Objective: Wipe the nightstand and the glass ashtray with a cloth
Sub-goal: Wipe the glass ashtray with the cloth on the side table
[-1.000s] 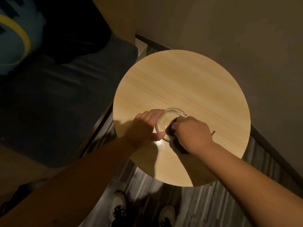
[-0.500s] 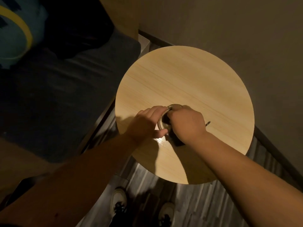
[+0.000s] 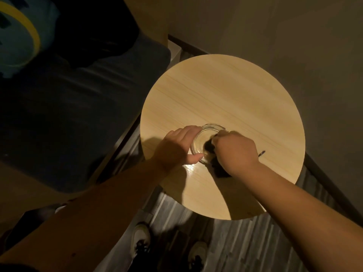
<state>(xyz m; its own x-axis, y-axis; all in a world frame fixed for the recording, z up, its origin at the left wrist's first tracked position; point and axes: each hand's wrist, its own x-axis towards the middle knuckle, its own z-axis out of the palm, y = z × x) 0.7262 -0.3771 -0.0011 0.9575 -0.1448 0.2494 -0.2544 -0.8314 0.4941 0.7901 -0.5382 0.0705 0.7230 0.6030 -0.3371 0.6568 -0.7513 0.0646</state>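
Observation:
A clear glass ashtray (image 3: 204, 136) stands on the round light-wood nightstand (image 3: 225, 91), near its front half. My left hand (image 3: 176, 148) grips the ashtray's left rim, fingers over the far side and thumb at the near side. My right hand (image 3: 235, 152) holds a dark cloth (image 3: 209, 149) bunched in its fingers and presses it inside the ashtray bowl. More of the cloth hangs out below the hand onto the tabletop. A thin dark end of it shows to the right of my wrist.
A dark bed or sofa cushion (image 3: 68, 114) lies left of the nightstand, with a teal and yellow pillow (image 3: 17, 40) at the far left. Beige walls (image 3: 294, 36) close in behind and to the right. My two shoes (image 3: 141, 240) stand on grey plank floor below.
My right hand has shifted rightward off the ashtray's opening, so the bowl shows again with the cloth at its right inner side. My left hand keeps its grip.

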